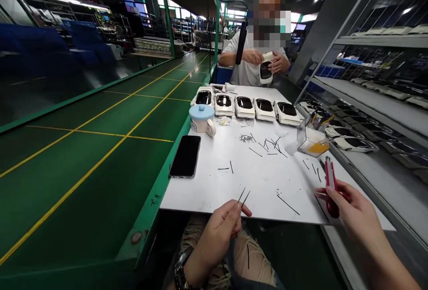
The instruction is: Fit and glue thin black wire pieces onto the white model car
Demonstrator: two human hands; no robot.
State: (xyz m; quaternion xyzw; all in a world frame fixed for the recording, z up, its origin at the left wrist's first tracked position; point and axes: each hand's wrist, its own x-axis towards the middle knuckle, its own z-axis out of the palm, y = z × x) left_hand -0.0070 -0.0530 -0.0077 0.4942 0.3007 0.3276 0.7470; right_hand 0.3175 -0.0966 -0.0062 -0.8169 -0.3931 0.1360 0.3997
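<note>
My left hand (224, 223) is closed near the table's front edge, pinching two thin dark strips (244, 198) whose ends stick up and spread apart. Over the front right of the table, my right hand (354, 209) grips a red utility knife (330, 174), pointing away from me. Whether its blade is out, I cannot tell. Several thin black strips (270, 145) lie scattered on the white table (200, 196). One longer strip (288, 204) rests between my hands. Another dark strip (248, 255) lies on my leg.
Toy cars (244, 107) stand in a row at the far side. A lidded mug (201, 118) and a phone (185, 156) are at the left, a clear box (313, 140) at the right. Opposite, a person holds another car (266, 68). Shelves (384, 102) flank the right.
</note>
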